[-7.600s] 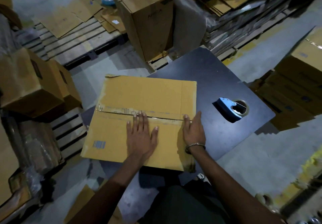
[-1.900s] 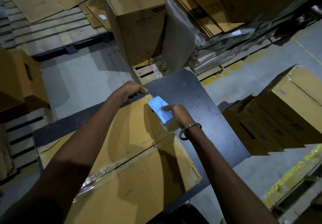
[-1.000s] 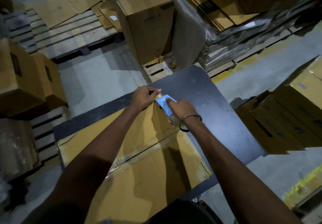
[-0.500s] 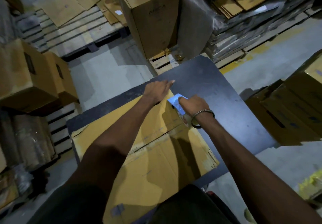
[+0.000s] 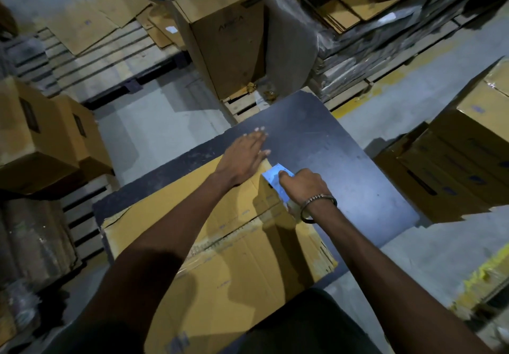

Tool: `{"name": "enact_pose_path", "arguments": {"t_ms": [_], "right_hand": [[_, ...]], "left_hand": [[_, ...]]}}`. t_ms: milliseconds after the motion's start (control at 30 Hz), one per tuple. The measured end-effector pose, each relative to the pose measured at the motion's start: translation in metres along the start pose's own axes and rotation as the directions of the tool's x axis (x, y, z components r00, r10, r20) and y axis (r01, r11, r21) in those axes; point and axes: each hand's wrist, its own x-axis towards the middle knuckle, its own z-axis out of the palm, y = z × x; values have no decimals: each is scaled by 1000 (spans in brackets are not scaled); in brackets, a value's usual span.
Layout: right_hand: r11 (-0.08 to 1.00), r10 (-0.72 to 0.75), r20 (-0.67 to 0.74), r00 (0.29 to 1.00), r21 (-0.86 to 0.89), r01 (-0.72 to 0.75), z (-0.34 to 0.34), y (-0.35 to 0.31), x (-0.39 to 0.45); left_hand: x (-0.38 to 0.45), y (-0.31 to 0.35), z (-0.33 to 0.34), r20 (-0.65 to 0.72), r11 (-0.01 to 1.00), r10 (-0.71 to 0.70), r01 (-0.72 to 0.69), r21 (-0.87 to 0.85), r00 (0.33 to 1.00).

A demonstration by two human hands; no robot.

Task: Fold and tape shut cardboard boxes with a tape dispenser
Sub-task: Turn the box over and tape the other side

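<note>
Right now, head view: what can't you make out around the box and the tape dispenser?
- Tape dispenser: roll and blade hidden under right hand.
- Box far corner: covered by left hand.
- Box near edge: hidden by arms and torso.
- Fresh tape on seam: too dim to tell.

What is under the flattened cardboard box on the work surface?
The cardboard box lies on a dark table, bare beyond its far end. Whatever sits directly beneath the box is covered.
</note>
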Motion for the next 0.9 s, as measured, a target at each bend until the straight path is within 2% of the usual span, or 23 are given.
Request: {"name": "enact_pose_path", "arguments": {"t_ms": [33,100,233,433,533,600,700,900], "right_hand": [[1000,-2,2,1000,-1,2,0,0,0],[1000,-5,5,1000,6,5,1,-1,-2],[1000,5,18,1000,12,-5,0,3,-11],[994,83,4,997,-66,-82,2,62,-48],[995,61,2,998,-78,-61,4,56,-47],[996,49,-5,999,-76,-49,4,50,-46],[994,55,-24,998,-89,-57,3,52,-48],[994,88,-11,996,-61,-89,-2,78,-68]], "left_hand": [[-9,-1,6,16,996,54,-55,74,998],[-18,-2,12,9,988,68,-68,138,998],[-16,-3,12,-20,988,44,-40,150,999],[-17,0,11,-7,987,40,-39,156,999],[-19,5,6,-4,991,25,-24,133,1000],[-23,13,6,-3,984,103,-102,145,995],[-30,32,16,32,942,306,-307,138,952],[-30,38,18,13,946,294,-293,139,956]]}}
